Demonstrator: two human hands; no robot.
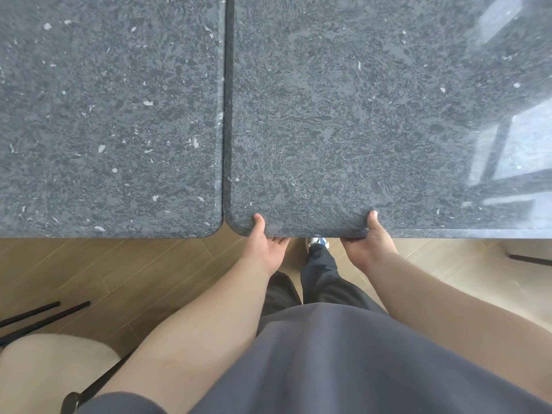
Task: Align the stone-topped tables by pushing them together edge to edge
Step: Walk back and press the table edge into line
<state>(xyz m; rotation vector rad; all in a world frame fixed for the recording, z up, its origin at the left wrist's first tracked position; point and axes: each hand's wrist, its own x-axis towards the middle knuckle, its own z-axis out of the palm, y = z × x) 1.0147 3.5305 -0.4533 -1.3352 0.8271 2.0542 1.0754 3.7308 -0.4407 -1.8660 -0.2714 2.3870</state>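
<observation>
Two dark grey speckled stone-topped tables fill the upper view. The left table [110,115] and the right table [343,115] stand side by side, with a thin dark seam between their long edges. Their near edges lie almost level. My left hand [264,246] grips the right table's near edge beside its rounded corner, thumb on top and fingers curled underneath. My right hand [369,243] grips the same edge further right in the same way.
A cream-cushioned chair [50,372] with black metal legs stands at the lower left on the wooden floor [134,273]. A dark table leg [528,259] shows under the right table. My legs and a shoe [316,242] are beneath the edge.
</observation>
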